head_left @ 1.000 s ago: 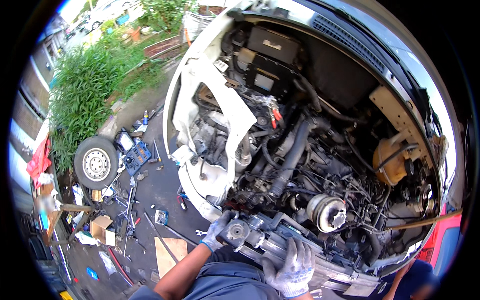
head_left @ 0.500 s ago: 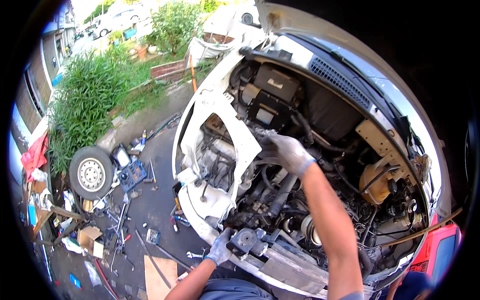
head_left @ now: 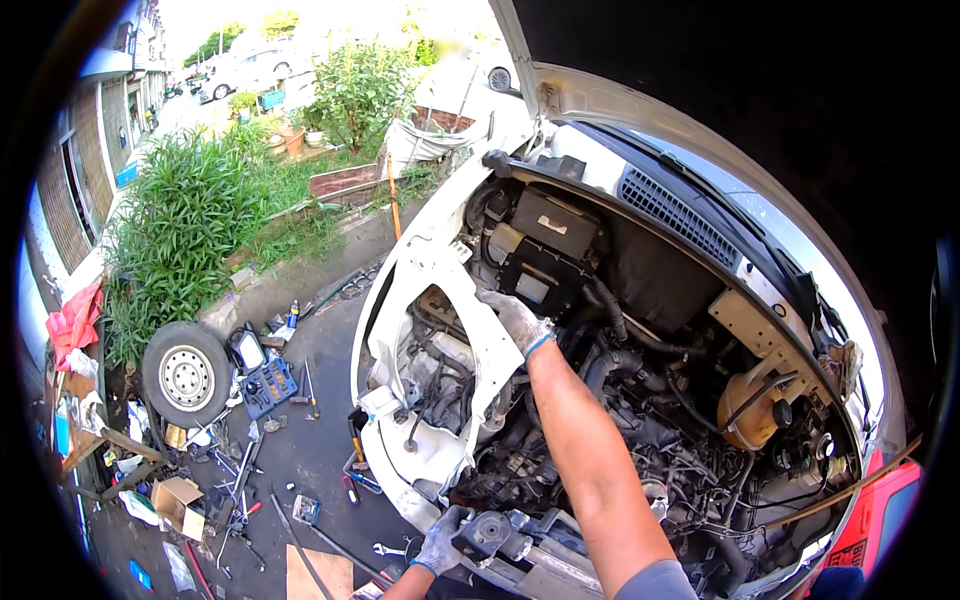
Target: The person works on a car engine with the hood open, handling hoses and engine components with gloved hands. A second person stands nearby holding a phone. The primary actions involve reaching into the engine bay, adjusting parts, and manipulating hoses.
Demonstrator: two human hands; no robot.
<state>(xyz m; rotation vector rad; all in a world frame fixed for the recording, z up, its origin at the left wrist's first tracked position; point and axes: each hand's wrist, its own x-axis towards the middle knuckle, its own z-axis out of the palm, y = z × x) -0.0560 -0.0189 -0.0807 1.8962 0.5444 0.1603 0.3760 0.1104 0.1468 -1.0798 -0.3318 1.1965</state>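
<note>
Grey fabric work gloves cover both hands over the open engine bay of a white car with its bonnet propped up. Right hand is stretched deep into the bay, fingers spread and lying flat against the white painted inner wing panel, just beside the black boxy battery housing. Left hand is low at the front edge of the bay, fingers curled around a grimy grey metal engine part with a round pulley face, gripping it from the left side. That part sits at the very front of the bay, close to the lower edge of the view, on the front crossmember. Behind the right forearm runs a tangle of black rubber hoses, and far to the right stands a yellowish translucent plastic fluid reservoir. Out on the dark asphalt ground to the left lies a loose spare wheel with a silver steel rim, a blue open tool case just beside it, and scattered hand tools and cardboard pieces nearby. Tall green bushes rise beyond the wheel.
</note>
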